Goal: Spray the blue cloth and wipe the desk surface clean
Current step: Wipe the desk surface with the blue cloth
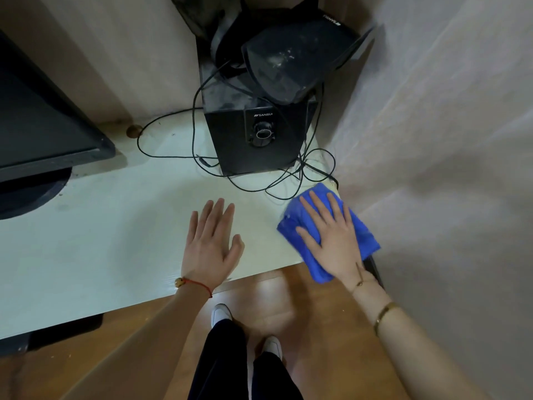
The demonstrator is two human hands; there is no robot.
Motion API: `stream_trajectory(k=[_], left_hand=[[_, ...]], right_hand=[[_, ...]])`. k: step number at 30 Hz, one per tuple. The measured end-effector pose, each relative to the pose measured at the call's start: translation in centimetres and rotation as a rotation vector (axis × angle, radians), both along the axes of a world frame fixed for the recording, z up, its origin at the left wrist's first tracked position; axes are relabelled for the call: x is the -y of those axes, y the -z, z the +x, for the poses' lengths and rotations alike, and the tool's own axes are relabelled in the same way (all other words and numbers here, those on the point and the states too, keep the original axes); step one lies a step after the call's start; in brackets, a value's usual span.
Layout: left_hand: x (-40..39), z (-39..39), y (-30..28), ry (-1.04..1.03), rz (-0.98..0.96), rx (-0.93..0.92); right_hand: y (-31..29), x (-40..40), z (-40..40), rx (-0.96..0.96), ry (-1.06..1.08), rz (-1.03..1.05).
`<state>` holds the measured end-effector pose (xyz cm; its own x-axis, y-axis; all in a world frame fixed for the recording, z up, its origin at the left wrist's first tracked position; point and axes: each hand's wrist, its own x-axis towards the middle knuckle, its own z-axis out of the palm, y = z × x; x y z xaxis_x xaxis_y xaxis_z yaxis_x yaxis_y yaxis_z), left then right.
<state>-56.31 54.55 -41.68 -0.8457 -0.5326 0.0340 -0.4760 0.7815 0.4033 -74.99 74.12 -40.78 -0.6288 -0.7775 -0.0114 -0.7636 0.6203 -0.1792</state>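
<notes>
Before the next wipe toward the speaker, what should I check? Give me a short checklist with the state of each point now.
1. Right hand flat on the cloth: ok.
2. Cloth fully on the desk: not ok, part hangs over the front edge near the corner.
3. Path clear of cables: not ok, loops lie just beyond the cloth.
4. Left hand out of the way: ok, it rests flat on the desk, apart from the cloth.
5. Cloth damp from spraying: cannot tell.
6. Speaker stable: cannot tell; a dusty item leans on top.
</notes>
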Motion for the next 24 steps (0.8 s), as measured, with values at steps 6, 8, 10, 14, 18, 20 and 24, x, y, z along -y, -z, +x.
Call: stream_trajectory(k=[6, 8, 10, 14, 18, 20, 24], left_hand=[[0.1, 0.0, 0.2, 0.0, -0.011, 0.015], [0.2, 0.0, 0.2, 0.003, -0.012, 0.015], [0.2, 0.1, 0.3, 0.006, -0.01, 0.006], [0.2, 0.2, 0.2, 0.009, -0.002, -0.007], [0.1, 0.1, 0.3, 0.009, -0.013, -0.027], [0.0, 0.1, 0.3, 0.01, -0.044, -0.042], [-0.8, -0.3, 0.3, 0.041, -0.109, -0.118]], right_hand=[[0.2, 3.2, 3.0, -0.058, 0.235, -0.015], [0.3, 2.1, 5.9, -0.035, 0.093, -0.021], [0.2, 0.3, 5.8, -0.017, -0.05, -0.028], [0.3, -0.8, 1.0, -0.017, 0.092, -0.073], [0.4, 0.4, -0.3, 0.076, 0.379, -0.151], [0.3, -0.1, 0.1, 0.128, 0.467, -0.173], [0.2, -3.2, 2.0, 0.179, 0.537, -0.241]])
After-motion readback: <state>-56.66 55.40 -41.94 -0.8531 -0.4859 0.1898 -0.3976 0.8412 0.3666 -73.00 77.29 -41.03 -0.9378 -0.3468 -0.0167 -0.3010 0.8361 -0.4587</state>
